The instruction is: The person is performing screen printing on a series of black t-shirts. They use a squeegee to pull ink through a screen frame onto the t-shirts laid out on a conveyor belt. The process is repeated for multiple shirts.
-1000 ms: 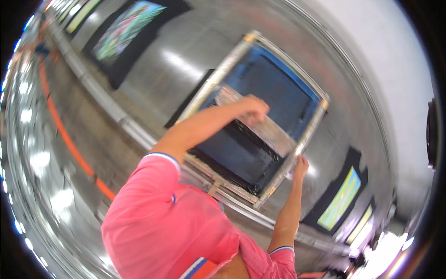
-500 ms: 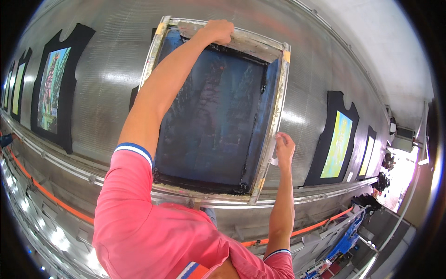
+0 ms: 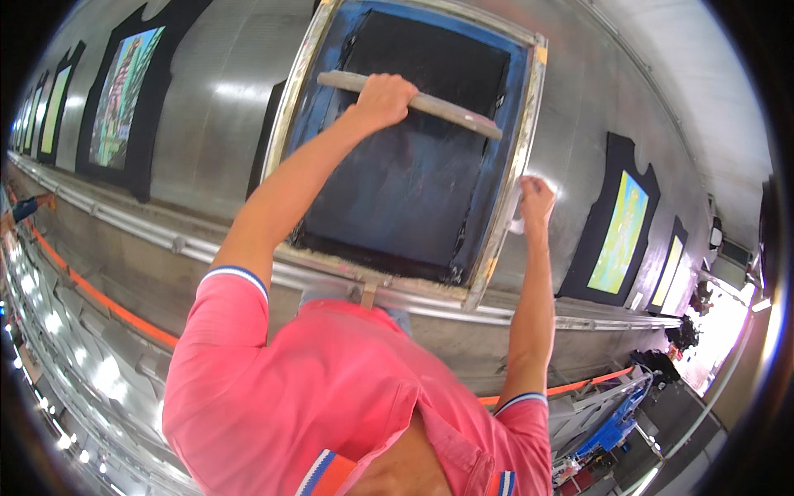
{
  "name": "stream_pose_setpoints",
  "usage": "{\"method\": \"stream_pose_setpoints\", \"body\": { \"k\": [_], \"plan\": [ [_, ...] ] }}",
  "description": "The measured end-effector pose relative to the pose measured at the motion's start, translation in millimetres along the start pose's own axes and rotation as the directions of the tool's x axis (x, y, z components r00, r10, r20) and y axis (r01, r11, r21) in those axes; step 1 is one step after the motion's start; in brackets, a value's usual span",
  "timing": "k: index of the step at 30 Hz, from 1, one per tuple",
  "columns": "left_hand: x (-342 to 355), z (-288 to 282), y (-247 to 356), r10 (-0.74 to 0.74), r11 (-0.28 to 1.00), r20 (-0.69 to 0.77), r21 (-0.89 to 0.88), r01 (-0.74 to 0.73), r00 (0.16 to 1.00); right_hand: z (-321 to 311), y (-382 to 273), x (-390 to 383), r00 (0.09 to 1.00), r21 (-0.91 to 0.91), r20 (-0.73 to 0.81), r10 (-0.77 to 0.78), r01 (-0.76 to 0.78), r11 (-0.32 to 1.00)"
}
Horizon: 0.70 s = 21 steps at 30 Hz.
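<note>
Steel-grey and glossy, the long printing table (image 3: 207, 124) curves across the view; at far left a black shirt (image 3: 124, 91) with a bright rectangular print lies flat on it, with more such shirts shrinking toward the rim. Along its near edge runs a metal rail (image 3: 165, 240), and below that an orange strip (image 3: 99, 298). At centre a metal-framed printing screen (image 3: 521, 165) lies flat on the table, its mesh dark and bordered in blue. The left hand (image 3: 382, 97) is closed firmly round the wooden handle of a squeegee (image 3: 447, 112), gripping near its middle, with the blade resting across the upper part of the mesh. The squeegee is judged stiff and fairly light, best held mid-handle as here so that pressure spreads evenly along the blade (an ink-smeared handle could prove slippery). The right hand (image 3: 533, 201) rests at the right rail of the frame, fingers curled about something pale; whether it clasps the frame itself or only a rag cannot be told. The frame looks rigid but the mesh taut and easily damaged, so the rails are the sound place to hold. Further right lie two more printed black shirts (image 3: 616, 231), and a blue trolley (image 3: 616, 426) stands on the floor below.
</note>
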<state>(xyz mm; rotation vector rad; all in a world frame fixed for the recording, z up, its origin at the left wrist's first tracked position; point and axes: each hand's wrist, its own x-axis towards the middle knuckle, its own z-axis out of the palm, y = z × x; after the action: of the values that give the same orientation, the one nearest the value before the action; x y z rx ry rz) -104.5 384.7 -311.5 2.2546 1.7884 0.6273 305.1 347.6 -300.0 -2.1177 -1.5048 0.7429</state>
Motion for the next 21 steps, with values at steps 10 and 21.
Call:
{"method": "stream_pose_setpoints", "body": {
  "k": [10, 21],
  "plan": [
    [-262, 110, 54, 0.041, 0.998, -0.176, -0.034, -0.048, 0.984, 70, -9, 78, 0.997, 0.03, -0.074, -0.035, 0.037, 0.999],
    [-330, 116, 114, 0.018, 0.999, -0.024, -0.029, -0.019, 1.0, 56, 58, 36, 0.958, -0.036, -0.241, -0.157, 0.152, 0.988]
  ]
}}
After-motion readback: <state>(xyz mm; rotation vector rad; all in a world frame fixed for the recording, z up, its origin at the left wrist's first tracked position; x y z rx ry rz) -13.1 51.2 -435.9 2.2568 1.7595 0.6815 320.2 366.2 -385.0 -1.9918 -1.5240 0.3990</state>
